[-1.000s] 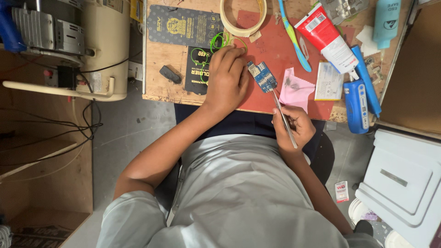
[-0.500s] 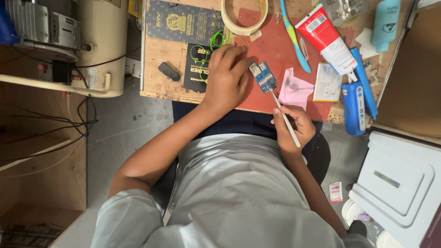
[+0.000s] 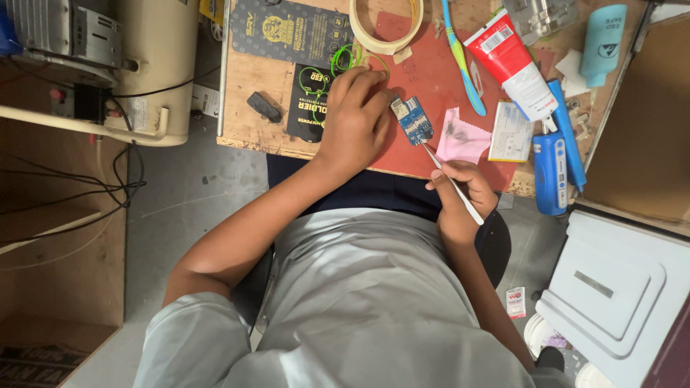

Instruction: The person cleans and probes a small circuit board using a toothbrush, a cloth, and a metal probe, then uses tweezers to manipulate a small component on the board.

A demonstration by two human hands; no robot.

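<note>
Blue circuit board [image 3: 412,120], one; left hand [image 3: 357,118] steadies it; right hand [image 3: 460,188] fingers pinch one probe [image 3: 453,185].

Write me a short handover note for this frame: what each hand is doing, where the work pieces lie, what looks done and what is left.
Left hand: flat on the red mat, fingertips steadying the small blue circuit board.
Right hand: pen-style grip on a thin white tool, tip at the board's lower edge.
Nearby: pink cloth right of the board, red-and-white tube, blue toothbrush, tape roll.
Done: board placed and held on the mat.
Left: work at the tool tip looks under way; the board's surface is too small to judge.
</note>
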